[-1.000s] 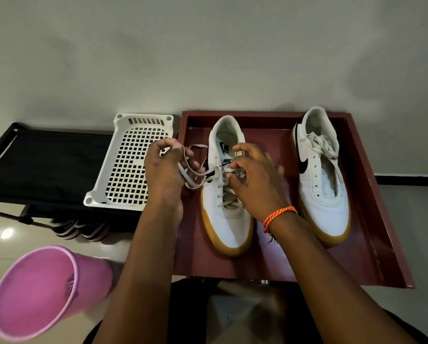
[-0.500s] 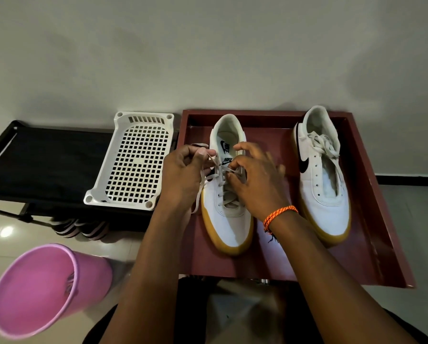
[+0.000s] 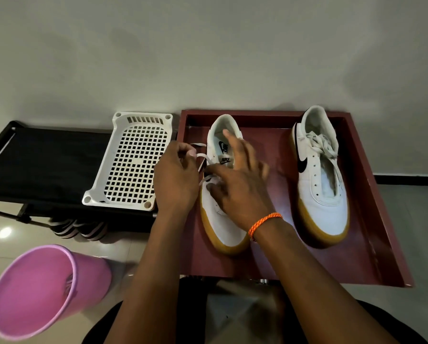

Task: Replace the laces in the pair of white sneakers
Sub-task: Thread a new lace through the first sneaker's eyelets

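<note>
Grey wall [image 3: 208, 45] above glossy pale tiled floor [image 3: 123, 252].

A home interior is suggested: glossy floor tiles [image 3: 46, 244] at lower left, a plain painted wall [image 3: 208, 50] across the top, a pink plastic bin [image 3: 34, 294].

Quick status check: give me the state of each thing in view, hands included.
Left shoe: upright in tray, lace being worked.
Right shoe: upright in tray, lace loose at top, lower eyelets bare.
Lace: pinched by left hand.
Left hand: gripping lace.
Right hand: blurred over left shoe, fingers spread.
Tray: holds both shoes.
Basket: lying flat.
Bucket: tilted, mouth toward camera.
</note>
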Demonstrator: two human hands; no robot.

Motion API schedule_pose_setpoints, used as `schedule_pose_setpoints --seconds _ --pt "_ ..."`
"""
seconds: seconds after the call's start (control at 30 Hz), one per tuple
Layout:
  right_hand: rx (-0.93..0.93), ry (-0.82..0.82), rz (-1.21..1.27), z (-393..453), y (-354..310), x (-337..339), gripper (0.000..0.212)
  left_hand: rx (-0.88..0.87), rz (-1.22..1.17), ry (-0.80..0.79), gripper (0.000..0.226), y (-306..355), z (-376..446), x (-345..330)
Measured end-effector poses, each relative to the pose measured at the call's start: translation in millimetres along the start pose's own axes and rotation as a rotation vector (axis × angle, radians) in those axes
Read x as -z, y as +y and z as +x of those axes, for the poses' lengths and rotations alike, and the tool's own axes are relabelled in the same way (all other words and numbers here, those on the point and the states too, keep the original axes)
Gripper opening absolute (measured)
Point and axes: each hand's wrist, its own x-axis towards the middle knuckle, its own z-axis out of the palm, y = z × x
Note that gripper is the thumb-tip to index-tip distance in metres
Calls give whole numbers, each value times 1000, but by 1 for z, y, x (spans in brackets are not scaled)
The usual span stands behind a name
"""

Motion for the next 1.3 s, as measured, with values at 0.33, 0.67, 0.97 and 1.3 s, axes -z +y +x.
schedule_pose_setpoints --seconds 0.33,0.67,0.97,1.3 --pt "110 345 -7 3 0 0 15 -207 -314 -178 27 11 -7 -4" --pt "-244 737 843 18 35 36 17 17 -740 -281 26 28 -12 6" --pt "-386 744 1115 23 40 45 12 220 -293 204 36 14 -1 16" --pt "-88 74 1024 15 23 24 14 -226 -452 -289 28 25 -20 -17"
